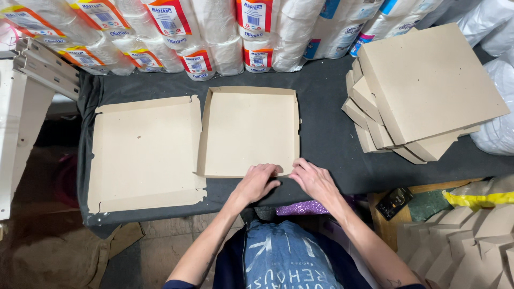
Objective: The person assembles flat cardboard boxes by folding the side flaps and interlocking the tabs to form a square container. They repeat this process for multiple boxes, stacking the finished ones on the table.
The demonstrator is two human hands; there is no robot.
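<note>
A flat brown cardboard box blank lies open on the dark table (326, 134). Its left half (143, 152) lies flat, and its right half (249, 131) is a shallow tray with raised side walls. My left hand (258, 181) and my right hand (313, 179) press side by side on the tray's near edge, fingers bent down over the cardboard flap there. Neither hand lifts anything off the table.
A stack of folded cardboard boxes (423, 88) sits on the table's right side. Wrapped packs of paper rolls (214, 37) line the back edge. White plastic bags (498, 123) are at far right, more flat cardboard (466, 241) at lower right, a white frame (21, 112) at left.
</note>
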